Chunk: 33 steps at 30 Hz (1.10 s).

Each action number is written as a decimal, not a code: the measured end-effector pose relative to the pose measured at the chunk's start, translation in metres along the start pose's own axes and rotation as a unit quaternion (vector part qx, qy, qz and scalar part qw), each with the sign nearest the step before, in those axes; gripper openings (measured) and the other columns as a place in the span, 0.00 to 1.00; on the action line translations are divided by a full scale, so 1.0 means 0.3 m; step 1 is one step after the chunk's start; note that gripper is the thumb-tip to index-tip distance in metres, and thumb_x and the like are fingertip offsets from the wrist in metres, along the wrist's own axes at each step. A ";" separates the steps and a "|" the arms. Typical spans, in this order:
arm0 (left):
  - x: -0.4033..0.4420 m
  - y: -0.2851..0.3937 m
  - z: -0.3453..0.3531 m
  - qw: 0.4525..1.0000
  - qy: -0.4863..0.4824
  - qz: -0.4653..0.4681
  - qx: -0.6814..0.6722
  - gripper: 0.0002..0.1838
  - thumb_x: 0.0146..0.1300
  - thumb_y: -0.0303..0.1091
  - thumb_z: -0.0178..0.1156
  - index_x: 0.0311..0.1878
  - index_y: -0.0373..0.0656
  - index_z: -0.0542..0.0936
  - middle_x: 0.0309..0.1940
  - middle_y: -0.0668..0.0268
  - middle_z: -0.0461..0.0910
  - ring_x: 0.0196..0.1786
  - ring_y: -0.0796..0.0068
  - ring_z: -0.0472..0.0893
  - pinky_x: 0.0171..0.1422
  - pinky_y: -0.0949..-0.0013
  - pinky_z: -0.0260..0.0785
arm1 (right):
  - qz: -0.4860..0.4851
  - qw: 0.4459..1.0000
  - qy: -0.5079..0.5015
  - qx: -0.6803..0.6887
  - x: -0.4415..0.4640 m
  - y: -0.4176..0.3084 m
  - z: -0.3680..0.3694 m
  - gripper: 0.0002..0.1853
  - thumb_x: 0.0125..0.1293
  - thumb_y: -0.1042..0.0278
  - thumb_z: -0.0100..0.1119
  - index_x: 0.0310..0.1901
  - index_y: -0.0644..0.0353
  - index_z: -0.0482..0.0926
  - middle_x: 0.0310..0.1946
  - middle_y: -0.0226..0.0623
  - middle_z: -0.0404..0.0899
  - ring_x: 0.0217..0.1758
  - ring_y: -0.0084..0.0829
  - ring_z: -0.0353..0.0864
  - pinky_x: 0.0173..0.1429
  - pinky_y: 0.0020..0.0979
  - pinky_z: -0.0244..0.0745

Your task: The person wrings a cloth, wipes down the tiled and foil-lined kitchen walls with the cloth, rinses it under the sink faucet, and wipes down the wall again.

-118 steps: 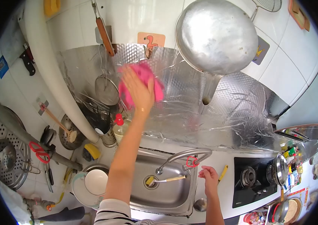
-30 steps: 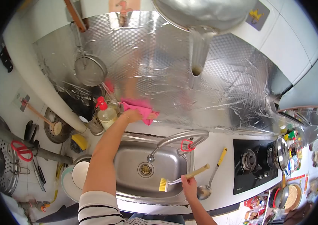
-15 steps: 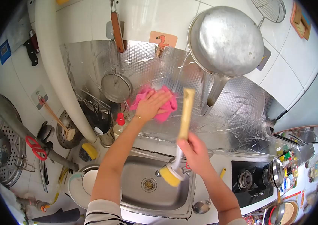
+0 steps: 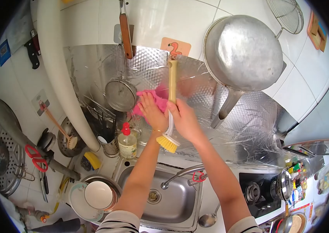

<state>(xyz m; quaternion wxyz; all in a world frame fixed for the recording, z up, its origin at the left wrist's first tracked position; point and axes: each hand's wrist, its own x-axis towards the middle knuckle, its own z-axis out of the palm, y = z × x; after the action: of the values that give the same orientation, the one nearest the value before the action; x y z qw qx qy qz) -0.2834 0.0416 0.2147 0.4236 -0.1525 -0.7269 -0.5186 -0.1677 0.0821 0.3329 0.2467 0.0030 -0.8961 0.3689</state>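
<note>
My left hand lies flat, fingers stretched out, on a pink cloth pressed against the foil-covered wall. Close beside it, my right hand is closed around a dish brush with a pale wooden handle. The handle points up and the yellow bristles hang down in front of my left wrist. Part of the cloth is hidden behind the hands and the brush handle. Below my forearms is a steel sink with a faucet.
A large metal pan hangs at the right, a strainer at the left. A red-capped bottle stands behind the sink, near a utensil holder. Bowls are stacked left; a stove is at right.
The brush in my right hand has moved up and left, close to my left hand. My left hand and the cloth have shifted slightly left. The view has shifted, showing more of the bottle and bowls.
</note>
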 end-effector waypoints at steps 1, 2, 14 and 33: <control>-0.020 -0.013 0.001 1.000 -0.001 0.001 0.001 0.46 0.58 0.54 0.57 0.70 0.31 0.55 0.73 0.46 0.50 0.76 0.48 0.45 0.77 0.45 0.30 | 0.001 1.000 0.001 0.002 0.002 0.007 0.004 0.18 0.73 0.55 0.47 0.41 0.65 0.74 0.29 0.40 0.75 0.32 0.29 0.73 0.39 0.31 0.69; -0.041 -0.026 0.000 1.000 0.004 -0.009 0.001 0.47 0.56 0.54 0.57 0.70 0.30 0.55 0.73 0.46 0.50 0.76 0.48 0.44 0.77 0.45 0.29 | -0.002 1.000 0.007 0.006 0.005 0.017 0.011 0.18 0.73 0.55 0.47 0.41 0.65 0.74 0.28 0.40 0.75 0.31 0.30 0.73 0.39 0.31 0.69; -0.251 -0.154 0.025 0.989 -0.040 -0.138 0.020 0.50 0.53 0.53 0.61 0.70 0.28 0.52 0.74 0.48 0.47 0.77 0.51 0.42 0.78 0.50 0.27 | 0.031 0.989 0.138 0.045 0.010 -0.032 0.058 0.18 0.62 0.54 0.63 0.29 0.63 0.75 0.17 0.32 0.73 0.20 0.27 0.71 0.26 0.31 0.65; -0.361 -0.180 0.032 0.990 0.016 -0.120 -0.074 0.53 0.54 0.46 0.64 0.71 0.29 0.44 0.74 0.44 0.40 0.76 0.46 0.41 0.78 0.48 0.29 | -0.023 0.961 0.251 -0.118 0.050 -0.043 0.115 0.14 0.57 0.57 0.64 0.24 0.57 0.75 0.14 0.32 0.72 0.16 0.35 0.73 0.24 0.35 0.65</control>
<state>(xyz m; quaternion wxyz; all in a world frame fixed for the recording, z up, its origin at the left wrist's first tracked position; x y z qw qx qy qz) -0.2590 0.0512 0.0963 0.3572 -0.0863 -0.6927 -0.6206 -0.1937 0.0526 0.3271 0.4703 -0.0986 -0.8425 0.2435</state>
